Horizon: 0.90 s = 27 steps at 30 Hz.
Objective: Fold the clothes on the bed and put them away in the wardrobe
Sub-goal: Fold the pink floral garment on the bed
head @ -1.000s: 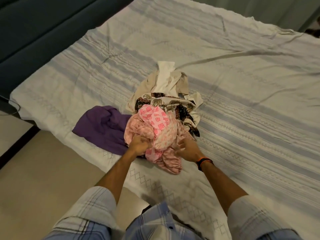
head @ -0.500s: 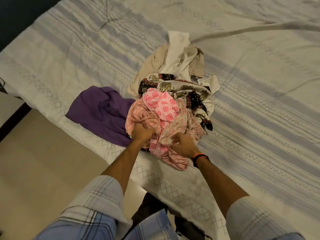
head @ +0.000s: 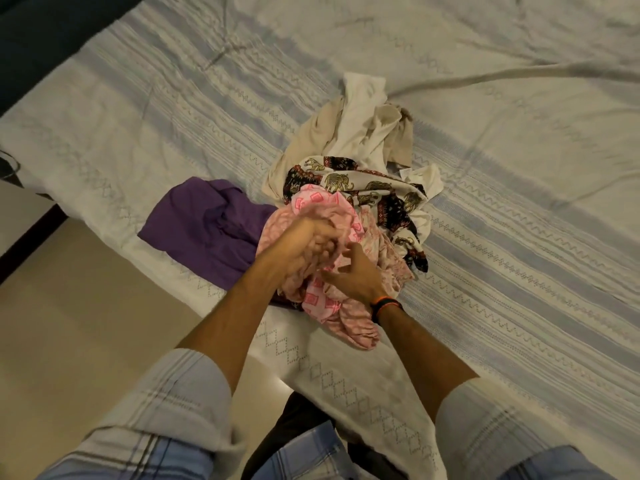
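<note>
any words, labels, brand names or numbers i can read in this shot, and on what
None can be read. A small white tag at the edge of the elephant-print cloth is too small and blurred to make out. The pink garment and bedsheet carry only patterns.

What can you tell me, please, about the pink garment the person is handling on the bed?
The pink garment is a thin, soft-looking fabric printed with darker pink squares, crumpled and unfolded at the near end of the clothes pile. It lies on the striped bedsheet near the bed's edge, beside the purple garment and against the elephant-print cloth. The left hand, blurred, grips a bunch of it; the right hand rests on it, fingers spread.
</note>
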Motion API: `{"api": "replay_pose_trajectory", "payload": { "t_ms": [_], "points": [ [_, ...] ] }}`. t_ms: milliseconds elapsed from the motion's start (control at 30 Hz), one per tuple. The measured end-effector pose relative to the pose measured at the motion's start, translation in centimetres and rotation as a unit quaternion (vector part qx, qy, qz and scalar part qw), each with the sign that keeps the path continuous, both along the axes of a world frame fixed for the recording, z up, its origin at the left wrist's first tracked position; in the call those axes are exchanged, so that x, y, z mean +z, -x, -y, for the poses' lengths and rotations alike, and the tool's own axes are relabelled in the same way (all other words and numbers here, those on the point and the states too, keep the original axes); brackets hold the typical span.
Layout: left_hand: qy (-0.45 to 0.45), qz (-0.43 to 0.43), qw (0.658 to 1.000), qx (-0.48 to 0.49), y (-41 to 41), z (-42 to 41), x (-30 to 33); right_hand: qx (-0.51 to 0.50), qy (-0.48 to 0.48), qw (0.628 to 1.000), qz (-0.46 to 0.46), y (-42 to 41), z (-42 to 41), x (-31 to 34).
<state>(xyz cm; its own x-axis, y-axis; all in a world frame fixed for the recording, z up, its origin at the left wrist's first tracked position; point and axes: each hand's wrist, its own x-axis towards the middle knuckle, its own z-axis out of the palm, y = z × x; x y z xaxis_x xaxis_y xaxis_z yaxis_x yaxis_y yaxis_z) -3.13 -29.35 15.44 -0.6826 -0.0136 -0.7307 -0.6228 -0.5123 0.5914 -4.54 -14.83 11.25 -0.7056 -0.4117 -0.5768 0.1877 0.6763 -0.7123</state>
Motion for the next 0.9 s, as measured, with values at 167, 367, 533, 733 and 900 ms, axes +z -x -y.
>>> {"api": "replay_pose_trajectory", "payload": {
  "t_ms": [167,367,533,733,900],
  "points": [
    [-0.023,-0.104,0.994,-0.038,0.8,0.3,5.7,-0.007,0.060,0.996,-0.061,0.6,1.6,3.7],
    [0.145,-0.146,0.976,0.075,0.7,0.7,9.8,-0.057,0.162,0.984,-0.050,1.9,1.8,8.9],
    [0.337,-0.113,0.935,0.005,-1.4,1.2,8.3,-0.119,0.304,0.945,-0.016,2.9,0.9,13.9],
    [0.403,-0.142,0.900,-0.086,-2.9,-1.4,8.8,-0.165,0.419,0.891,-0.049,3.4,-0.5,18.9],
    [0.440,-0.203,0.873,-0.058,-2.1,-4.1,11.9,-0.173,0.469,0.864,-0.061,3.3,-2.8,21.8]
  ]
}}
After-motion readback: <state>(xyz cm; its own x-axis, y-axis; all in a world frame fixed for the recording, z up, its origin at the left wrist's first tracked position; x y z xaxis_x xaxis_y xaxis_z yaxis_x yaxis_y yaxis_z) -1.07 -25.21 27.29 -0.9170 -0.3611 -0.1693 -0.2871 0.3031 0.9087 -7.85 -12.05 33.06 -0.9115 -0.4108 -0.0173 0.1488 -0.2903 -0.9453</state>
